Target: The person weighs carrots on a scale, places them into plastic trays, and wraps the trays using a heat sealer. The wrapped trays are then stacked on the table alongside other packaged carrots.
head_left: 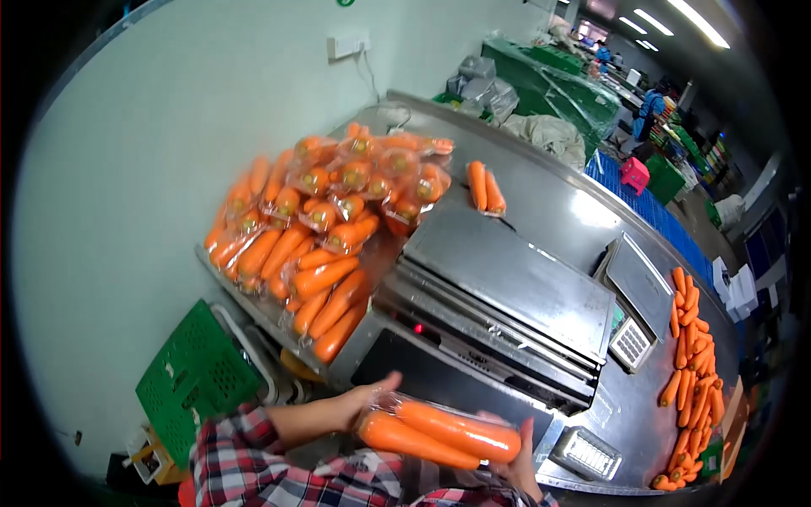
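A clear plastic bag of carrots (pixel 443 433) is held between my two hands, close to my body. My left hand (pixel 370 402) grips the bag's left end, with the thumb pointing up. At the other end, my right hand (pixel 524 463) has its fingers closed around the bag, partly hidden behind it. Just beyond the bag is a metal wrapping and sealing machine (pixel 507 296), with a dark plate (pixel 410 367) at its front and a small red light.
Many bagged carrots (pixel 338 182) are piled on the steel table's (pixel 541 182) left. Two carrots (pixel 486 188) lie behind the machine. A scale (pixel 638 296) and loose carrots (pixel 694 372) sit at right. A green crate (pixel 198 380) stands lower left, and a person (pixel 649 114) is far back.
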Action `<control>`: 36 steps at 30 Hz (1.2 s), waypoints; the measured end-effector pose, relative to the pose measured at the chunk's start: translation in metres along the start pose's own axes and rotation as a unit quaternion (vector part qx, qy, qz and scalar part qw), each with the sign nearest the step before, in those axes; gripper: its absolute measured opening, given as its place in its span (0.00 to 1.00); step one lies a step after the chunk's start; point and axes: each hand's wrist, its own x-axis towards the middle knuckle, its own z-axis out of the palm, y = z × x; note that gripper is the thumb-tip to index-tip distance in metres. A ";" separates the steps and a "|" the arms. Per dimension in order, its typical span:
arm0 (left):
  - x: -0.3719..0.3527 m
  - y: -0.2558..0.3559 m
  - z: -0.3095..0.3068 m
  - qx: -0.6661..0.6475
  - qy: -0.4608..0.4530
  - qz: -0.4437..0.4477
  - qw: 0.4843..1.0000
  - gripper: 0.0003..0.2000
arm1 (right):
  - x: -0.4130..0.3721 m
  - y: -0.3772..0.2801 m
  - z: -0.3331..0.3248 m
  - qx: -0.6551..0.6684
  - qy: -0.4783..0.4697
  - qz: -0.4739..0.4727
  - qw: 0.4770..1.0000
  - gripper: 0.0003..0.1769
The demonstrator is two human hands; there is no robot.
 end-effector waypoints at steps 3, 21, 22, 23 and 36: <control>-0.017 0.011 0.013 0.324 0.128 0.088 0.933 0.23 | 0.002 -0.009 0.011 -0.184 0.099 0.008 0.978 0.41; 0.048 0.398 0.087 0.226 0.274 0.607 0.710 0.20 | -0.010 -0.025 -0.010 -0.112 0.165 -0.101 0.975 0.18; 0.054 0.416 0.084 0.221 0.296 0.606 0.704 0.19 | -0.011 -0.018 -0.017 -0.102 0.180 -0.111 0.972 0.18; 0.058 0.431 0.074 0.214 0.321 0.604 0.697 0.19 | -0.013 -0.010 -0.024 -0.093 0.196 -0.119 0.969 0.18; 0.053 0.306 0.082 0.364 0.310 0.549 0.685 0.19 | -0.075 -0.018 -0.132 -0.222 0.504 -0.312 0.774 0.14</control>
